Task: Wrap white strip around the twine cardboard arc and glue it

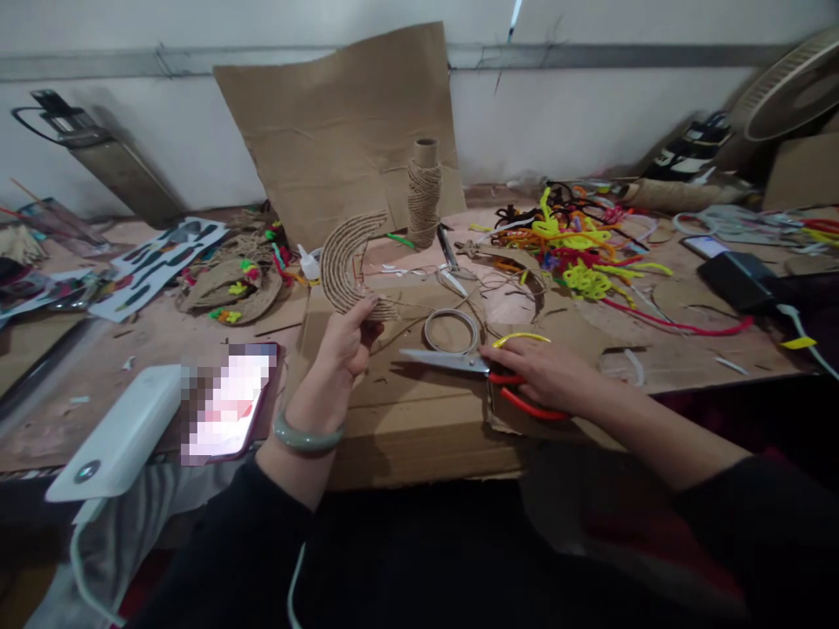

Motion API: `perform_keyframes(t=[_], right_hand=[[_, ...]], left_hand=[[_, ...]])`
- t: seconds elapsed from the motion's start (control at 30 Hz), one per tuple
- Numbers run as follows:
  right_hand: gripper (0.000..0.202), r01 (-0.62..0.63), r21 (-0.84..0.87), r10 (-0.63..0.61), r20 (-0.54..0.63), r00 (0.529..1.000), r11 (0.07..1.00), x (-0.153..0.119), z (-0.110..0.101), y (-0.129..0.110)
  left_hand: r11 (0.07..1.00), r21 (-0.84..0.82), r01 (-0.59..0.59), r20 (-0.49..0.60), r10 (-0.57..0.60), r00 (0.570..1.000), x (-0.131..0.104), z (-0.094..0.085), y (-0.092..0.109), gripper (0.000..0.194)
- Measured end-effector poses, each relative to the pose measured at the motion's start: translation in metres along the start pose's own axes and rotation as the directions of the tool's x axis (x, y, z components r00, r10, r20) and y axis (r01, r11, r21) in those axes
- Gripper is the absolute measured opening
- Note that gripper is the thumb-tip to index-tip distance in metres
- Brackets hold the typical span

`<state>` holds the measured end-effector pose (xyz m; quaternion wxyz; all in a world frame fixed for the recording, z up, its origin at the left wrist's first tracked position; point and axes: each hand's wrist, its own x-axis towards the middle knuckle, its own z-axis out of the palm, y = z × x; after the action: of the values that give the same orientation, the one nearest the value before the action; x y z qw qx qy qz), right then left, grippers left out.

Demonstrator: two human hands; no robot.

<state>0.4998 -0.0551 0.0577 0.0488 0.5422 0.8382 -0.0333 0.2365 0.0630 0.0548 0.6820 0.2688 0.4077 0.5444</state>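
My left hand (350,345) pinches the lower end of a C-shaped piece (337,262) covered in curved rows of brown twine. A strand of twine (412,306) runs from it toward the right. My right hand (547,371) is closed on the red-handled scissors (452,360), whose blades point left, low over the cardboard sheet (393,419). Just behind the blades lies a roll of tape (427,332). Farther back, a spool of twine (425,196) stands upright in front of a propped cardboard panel (328,131).
Colourful pipe cleaners (583,236) are heaped at the right, near a black adapter (740,284). On the left are a phone (232,402), a white power bank (121,432), twine-covered pieces (229,293) and a printed sheet (157,266). A glue bottle (308,264) stands behind my left hand.
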Motion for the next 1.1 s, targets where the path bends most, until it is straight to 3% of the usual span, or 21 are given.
perform_keyframes(t=[0.17,0.37,0.53,0.63,0.73,0.93,1.1], right_hand=[[0.051,-0.026,0.168,0.044,-0.105,0.994,0.985,0.001,0.016,0.035],[0.046,-0.162,0.308,0.231,-0.204,0.951,0.938,0.001,0.024,0.054],[0.055,-0.254,0.454,0.378,-0.205,0.903,0.854,0.003,-0.007,0.021],[0.052,-0.21,0.495,0.324,-0.156,0.933,0.843,0.004,-0.024,-0.01],[0.047,-0.171,0.553,0.244,-0.06,0.968,0.816,0.007,-0.026,-0.03],[0.047,-0.172,0.605,0.225,-0.012,0.974,0.777,0.013,-0.023,-0.032],[0.049,-0.219,0.597,0.258,0.02,0.966,0.772,0.016,-0.024,-0.034]], left_hand=[[0.999,-0.049,-0.02,-0.003,0.019,1.0,0.003,-0.002,0.0,0.025],[0.999,-0.051,-0.02,-0.023,0.019,1.0,0.006,-0.003,-0.002,0.027],[0.998,-0.066,-0.009,-0.003,0.009,1.0,0.004,-0.002,-0.001,0.029],[0.998,-0.058,-0.021,0.017,0.022,1.0,0.003,-0.002,0.0,0.028],[0.998,-0.055,-0.034,0.017,0.035,0.999,0.003,-0.002,-0.001,0.03],[0.995,-0.068,-0.079,-0.011,0.078,0.997,0.003,-0.003,-0.001,0.031],[0.993,-0.095,-0.073,0.049,0.078,0.996,0.003,-0.003,-0.003,0.032]])
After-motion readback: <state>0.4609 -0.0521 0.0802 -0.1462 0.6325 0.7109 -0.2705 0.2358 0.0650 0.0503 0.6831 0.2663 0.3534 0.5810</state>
